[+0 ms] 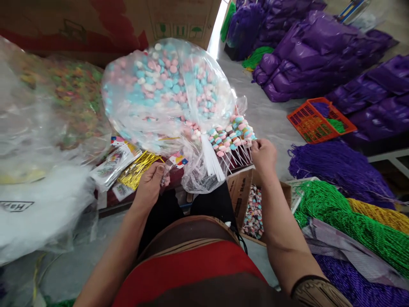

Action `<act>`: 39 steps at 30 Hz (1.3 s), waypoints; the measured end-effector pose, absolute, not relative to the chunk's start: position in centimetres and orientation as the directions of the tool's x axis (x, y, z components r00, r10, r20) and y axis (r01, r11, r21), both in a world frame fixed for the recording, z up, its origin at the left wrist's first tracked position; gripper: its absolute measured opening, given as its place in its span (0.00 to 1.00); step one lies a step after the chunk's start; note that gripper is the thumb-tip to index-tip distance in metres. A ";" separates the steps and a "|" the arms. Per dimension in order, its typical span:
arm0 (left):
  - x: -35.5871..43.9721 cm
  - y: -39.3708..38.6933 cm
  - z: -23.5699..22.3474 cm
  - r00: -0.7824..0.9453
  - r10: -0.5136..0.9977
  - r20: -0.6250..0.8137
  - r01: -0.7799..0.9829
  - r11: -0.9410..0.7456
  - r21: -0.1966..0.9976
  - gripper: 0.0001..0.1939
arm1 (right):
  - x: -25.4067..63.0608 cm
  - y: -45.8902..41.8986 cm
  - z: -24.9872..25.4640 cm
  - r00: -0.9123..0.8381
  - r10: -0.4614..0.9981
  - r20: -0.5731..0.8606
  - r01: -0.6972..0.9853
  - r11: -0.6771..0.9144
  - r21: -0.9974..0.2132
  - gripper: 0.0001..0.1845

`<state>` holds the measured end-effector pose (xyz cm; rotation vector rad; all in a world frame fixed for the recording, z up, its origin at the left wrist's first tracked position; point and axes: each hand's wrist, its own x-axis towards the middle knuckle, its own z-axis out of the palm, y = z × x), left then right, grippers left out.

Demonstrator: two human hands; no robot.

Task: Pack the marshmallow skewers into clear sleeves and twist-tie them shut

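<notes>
Candy skewers (228, 138): pink, pale blue and white discs, interspersed with darker pieces, threaded face to face on thin white sticks. Location: just beside the near right edge of the large clear bag (169, 85). Pose: arranged side by side in a row, candy portions toward the far side, bare stick ends toward the near side, slightly fanned. Clear packet (166, 173): small, transparent, creased film. Location: near side of the large clear bag, left of the candy skewers. Contents: not clearly distinguishable; some pink shows.
</notes>
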<state>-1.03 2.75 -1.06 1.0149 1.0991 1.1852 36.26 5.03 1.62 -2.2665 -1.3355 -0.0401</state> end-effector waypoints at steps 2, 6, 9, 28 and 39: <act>-1.1 2.7 -1.1 0.050 0.996 -0.080 -0.241 0.090 0.966 0.24 | 36.1 4.3 2.0 0.543 0.770 0.335 0.779 -0.313 -0.544 0.14; -1.4 2.5 -1.2 0.092 0.996 -0.006 -0.256 0.030 0.966 0.26 | 34.3 1.8 3.3 0.501 0.794 0.344 0.541 0.023 -0.841 0.14; -1.9 2.4 -1.2 0.098 0.995 0.015 -0.193 0.004 0.981 0.27 | 32.2 -0.1 4.5 0.290 0.896 0.337 0.452 0.182 -0.873 0.11; -3.2 3.4 0.2 0.336 0.905 0.259 0.152 -0.324 0.934 0.26 | 29.7 -1.0 7.5 -0.118 0.909 0.399 0.708 0.359 -0.609 0.08; -2.5 3.4 1.6 0.474 0.842 0.256 0.306 -0.430 0.850 0.28 | 28.9 -1.2 6.7 -0.174 0.924 0.340 0.657 0.366 -0.659 0.07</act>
